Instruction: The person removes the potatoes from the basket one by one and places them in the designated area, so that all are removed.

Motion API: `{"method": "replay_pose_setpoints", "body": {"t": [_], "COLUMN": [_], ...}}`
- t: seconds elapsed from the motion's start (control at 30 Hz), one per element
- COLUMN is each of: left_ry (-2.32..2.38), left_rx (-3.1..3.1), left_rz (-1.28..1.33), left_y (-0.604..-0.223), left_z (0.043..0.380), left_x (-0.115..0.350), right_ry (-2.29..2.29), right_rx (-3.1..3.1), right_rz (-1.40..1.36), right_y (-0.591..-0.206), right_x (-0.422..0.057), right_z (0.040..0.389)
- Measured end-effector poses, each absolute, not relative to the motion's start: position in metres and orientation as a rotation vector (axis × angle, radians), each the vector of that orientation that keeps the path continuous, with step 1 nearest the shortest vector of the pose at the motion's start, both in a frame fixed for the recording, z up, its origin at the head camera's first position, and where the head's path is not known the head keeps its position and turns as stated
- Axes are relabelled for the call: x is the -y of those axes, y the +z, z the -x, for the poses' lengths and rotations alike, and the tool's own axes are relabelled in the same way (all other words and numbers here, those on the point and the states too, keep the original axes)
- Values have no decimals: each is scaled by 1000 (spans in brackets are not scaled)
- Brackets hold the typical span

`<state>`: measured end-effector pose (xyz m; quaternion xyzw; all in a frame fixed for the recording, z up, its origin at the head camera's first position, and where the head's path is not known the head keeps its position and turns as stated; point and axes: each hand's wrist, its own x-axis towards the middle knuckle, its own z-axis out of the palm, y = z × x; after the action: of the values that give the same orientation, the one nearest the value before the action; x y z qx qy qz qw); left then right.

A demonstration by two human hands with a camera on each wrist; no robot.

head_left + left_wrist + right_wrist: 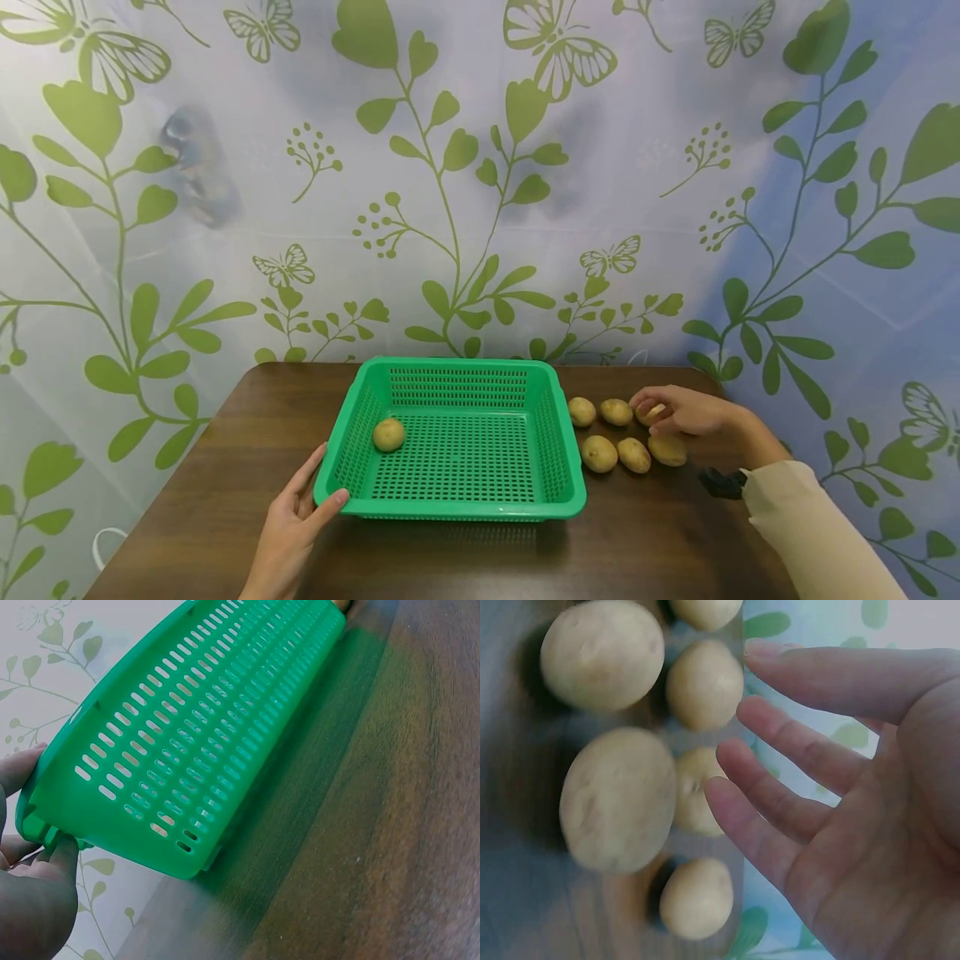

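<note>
A green plastic basket [453,510] with slotted walls sits on the table. My left hand [288,521] grips its near left corner, thumb over the rim; in the left wrist view the fingers [60,859] curl under the rim. A single potato [388,435] lies inside the basket, toward its left. On the right, several potatoes [600,455] lie in two rows beside the basket. Over the far right ones hovers my right hand [686,411], fingers spread and holding nothing. In the right wrist view, its fingertips overlap one potato [694,787]; contact cannot be told.
The brown wooden table [225,483] carries everything. Behind it hangs a pale curtain [480,192] with green leaves and butterflies, close to the back edge. A black object [723,482] shows beside the right sleeve [817,525]. A white cord [101,546] loops at the table's left edge.
</note>
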<state>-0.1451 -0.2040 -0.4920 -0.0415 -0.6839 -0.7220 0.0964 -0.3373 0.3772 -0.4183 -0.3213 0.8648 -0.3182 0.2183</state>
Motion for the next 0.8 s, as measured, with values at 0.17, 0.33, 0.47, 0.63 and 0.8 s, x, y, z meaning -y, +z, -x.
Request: {"method": "replay_pose_setpoints", "body": {"t": [0.17, 0.33, 0.47, 0.63, 0.8], "left_ry": [-2135, -2126, -2131, -2138, -2138], "left_rx": [2040, 2054, 2051, 2035, 2034], "left_rz": [111, 91, 85, 96, 95], "left_y": [-492, -491, -491, -490, -489], "left_z": [145, 145, 144, 143, 143], "left_x": [203, 203, 203, 203, 203], "right_ry": [-870, -840, -837, -801, -768], "right_rx": [-2390, -2379, -2358, -2378, -2374], "right_rz": [889, 879, 903, 933, 970], "right_y": [-411, -404, -398, -391, -386], "right_x": [-360, -341, -327, -311, -300], "right_z": [339, 346, 349, 348, 348]}}
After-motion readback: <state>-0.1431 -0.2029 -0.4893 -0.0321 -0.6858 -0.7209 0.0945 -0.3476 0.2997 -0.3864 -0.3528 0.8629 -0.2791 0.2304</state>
